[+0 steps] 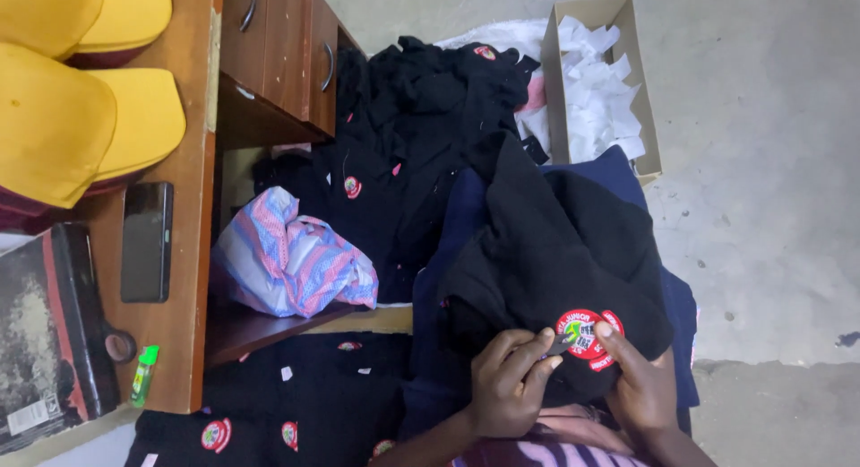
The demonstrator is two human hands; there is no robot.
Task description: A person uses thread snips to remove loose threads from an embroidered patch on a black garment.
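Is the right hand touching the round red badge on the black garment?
Touching. The head view shows the right hand with its thumb tip lying directly on the round red badge of the black garment, with no gap.

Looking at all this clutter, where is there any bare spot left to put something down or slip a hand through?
The concrete floor right of the cardboard box is bare. On the wooden desk, a narrow strip shows between the phone and the desk's edge. Elsewhere it is crowded: yellow caps, the heap of black garments, and the striped bag on the shelf.
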